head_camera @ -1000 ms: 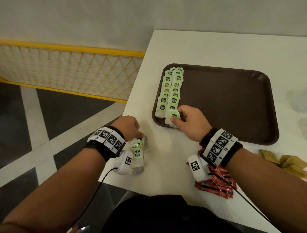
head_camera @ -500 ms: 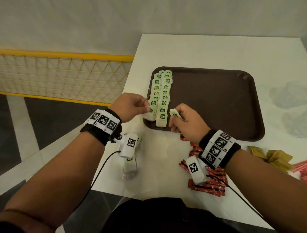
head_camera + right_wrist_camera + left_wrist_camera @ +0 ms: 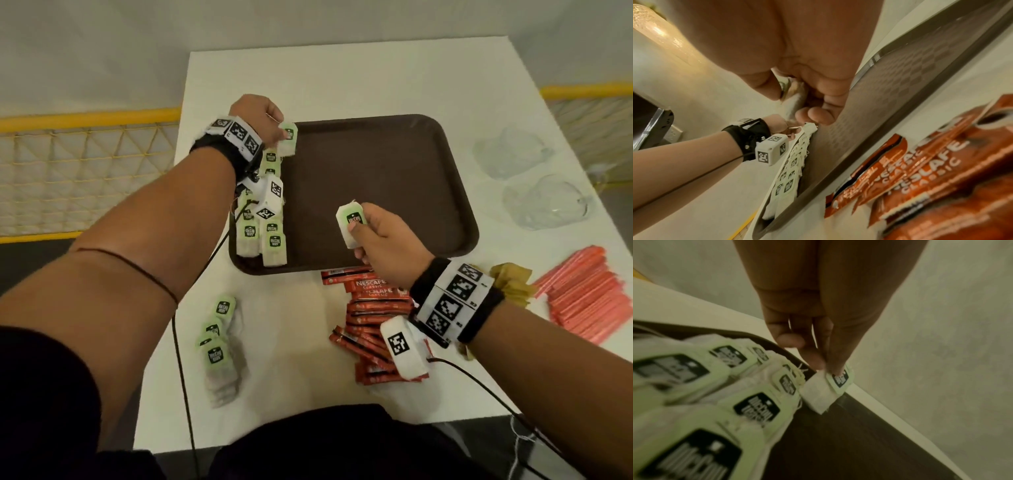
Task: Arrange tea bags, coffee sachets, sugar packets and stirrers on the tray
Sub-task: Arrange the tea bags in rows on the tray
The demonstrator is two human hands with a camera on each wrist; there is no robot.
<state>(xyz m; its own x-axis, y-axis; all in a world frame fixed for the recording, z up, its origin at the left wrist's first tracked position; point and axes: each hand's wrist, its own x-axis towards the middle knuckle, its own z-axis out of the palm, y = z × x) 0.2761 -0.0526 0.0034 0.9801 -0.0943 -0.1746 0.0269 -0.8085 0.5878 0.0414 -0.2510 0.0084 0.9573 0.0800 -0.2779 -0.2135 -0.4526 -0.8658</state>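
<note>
A brown tray (image 3: 394, 178) lies on the white table, with two rows of green-labelled tea bags (image 3: 262, 236) along its left side. My left hand (image 3: 263, 120) pinches one tea bag (image 3: 287, 138) at the tray's far left corner, at the top of the rows (image 3: 756, 405); that bag (image 3: 826, 389) hangs just over the tray floor. My right hand (image 3: 383, 240) grips another tea bag (image 3: 351, 226) above the tray's near middle. In the right wrist view its fingers (image 3: 818, 113) curl round the bag over the tray rim (image 3: 879, 113).
A loose pile of tea bags (image 3: 219, 346) lies on the table near the front left edge. Red coffee sachets (image 3: 370, 315) sit just below the tray. Brown packets (image 3: 513, 284) and red-orange stirrer sticks (image 3: 582, 291) lie at the right, with clear plastic pieces (image 3: 507, 150) behind.
My left hand has moved from the near end of the tea-bag rows to their far end with a bag. My right hand lifted its bag rightward over the tray.
</note>
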